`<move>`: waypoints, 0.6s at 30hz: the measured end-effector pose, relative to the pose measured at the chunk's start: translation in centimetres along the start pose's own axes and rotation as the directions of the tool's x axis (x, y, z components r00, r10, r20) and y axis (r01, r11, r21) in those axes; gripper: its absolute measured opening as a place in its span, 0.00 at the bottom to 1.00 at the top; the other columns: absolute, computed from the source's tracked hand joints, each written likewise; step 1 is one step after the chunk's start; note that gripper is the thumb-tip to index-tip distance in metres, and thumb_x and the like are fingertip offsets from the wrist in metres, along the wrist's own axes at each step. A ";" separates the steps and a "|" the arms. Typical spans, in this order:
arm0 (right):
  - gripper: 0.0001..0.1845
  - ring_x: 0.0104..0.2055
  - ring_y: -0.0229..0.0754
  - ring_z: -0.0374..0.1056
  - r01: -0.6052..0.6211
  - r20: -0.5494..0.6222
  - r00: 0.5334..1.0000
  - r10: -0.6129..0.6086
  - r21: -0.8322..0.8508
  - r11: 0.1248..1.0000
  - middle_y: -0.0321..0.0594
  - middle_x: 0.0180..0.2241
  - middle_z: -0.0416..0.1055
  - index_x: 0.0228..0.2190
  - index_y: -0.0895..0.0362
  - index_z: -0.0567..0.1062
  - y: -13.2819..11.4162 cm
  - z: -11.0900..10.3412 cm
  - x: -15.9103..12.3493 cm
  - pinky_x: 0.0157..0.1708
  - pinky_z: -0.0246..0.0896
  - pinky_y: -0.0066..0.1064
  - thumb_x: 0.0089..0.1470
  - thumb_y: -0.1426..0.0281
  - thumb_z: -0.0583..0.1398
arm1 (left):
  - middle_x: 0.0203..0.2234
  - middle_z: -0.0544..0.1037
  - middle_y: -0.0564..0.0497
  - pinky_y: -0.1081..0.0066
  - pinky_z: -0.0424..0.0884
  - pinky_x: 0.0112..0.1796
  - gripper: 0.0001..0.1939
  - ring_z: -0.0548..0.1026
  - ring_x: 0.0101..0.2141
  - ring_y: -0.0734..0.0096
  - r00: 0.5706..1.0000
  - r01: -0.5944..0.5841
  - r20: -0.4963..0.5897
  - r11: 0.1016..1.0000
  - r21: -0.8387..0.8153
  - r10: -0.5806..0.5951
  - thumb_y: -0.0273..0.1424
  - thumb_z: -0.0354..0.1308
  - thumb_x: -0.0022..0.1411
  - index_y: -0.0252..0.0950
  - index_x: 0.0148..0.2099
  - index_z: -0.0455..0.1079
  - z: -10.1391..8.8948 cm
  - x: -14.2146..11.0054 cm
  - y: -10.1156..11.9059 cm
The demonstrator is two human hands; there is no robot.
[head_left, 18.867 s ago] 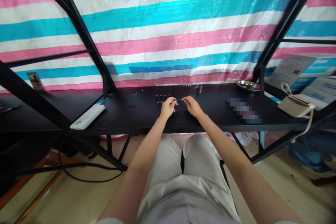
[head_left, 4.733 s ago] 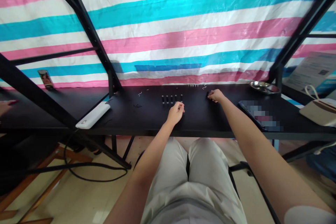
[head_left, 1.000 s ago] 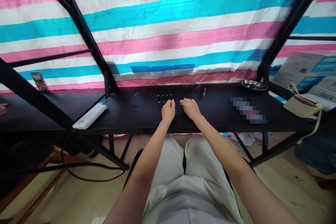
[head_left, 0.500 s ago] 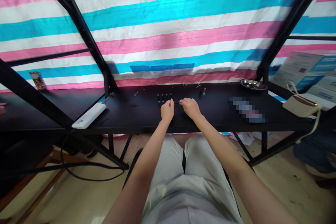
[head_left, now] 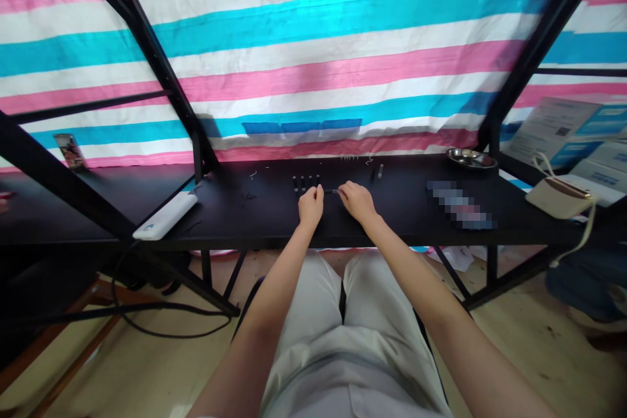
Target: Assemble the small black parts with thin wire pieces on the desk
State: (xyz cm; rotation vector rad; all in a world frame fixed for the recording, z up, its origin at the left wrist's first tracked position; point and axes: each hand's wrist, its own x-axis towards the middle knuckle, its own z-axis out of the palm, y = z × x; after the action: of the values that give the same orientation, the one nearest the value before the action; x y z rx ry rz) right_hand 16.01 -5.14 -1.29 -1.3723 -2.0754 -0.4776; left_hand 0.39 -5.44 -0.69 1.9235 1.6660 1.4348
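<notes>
A thin dark pen-like stick (head_left: 332,191) spans the gap between my two hands, low over the black table. Its left end is inside the closed fingers of my left hand (head_left: 310,204). At the paler right end, the fingertips of my right hand (head_left: 357,200) are pinched round it. Just beyond my left hand is a row of several short dark cylinders with pale ends (head_left: 302,183). Farther right are a small clear tube (head_left: 381,171) and a short dark piece (head_left: 373,174). The stick's exact kind is too small to make out.
A white oblong device (head_left: 166,215) lies at the left of the black table (head_left: 235,219). To the right are a metal dish (head_left: 471,158), a blurred-out item (head_left: 460,204) and a beige bag (head_left: 558,196). Black frame posts rise on both sides before a striped sheet.
My right hand has shifted very slightly, and more of the stick's pale right end shows between the hands. My left hand stays nearly in place.
</notes>
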 end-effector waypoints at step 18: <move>0.11 0.36 0.42 0.64 -0.139 0.063 0.989 0.133 0.101 0.985 0.45 0.34 0.69 0.36 0.59 0.72 0.2 0.0 0.1 0.34 0.53 0.31 0.59 0.70 0.51 | 0.23 0.71 0.54 0.75 0.61 0.31 0.10 0.68 0.26 0.75 0.998 0.055 0.022 0.997 -0.062 -0.053 0.38 0.51 0.59 0.36 0.33 0.65 0.2 0.0 -0.1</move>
State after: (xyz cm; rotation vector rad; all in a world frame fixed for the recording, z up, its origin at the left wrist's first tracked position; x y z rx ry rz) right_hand 16.20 -4.98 -1.28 -1.4676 -2.0042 -0.2719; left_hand 0.45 -5.29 -0.85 1.8399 1.6313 1.4246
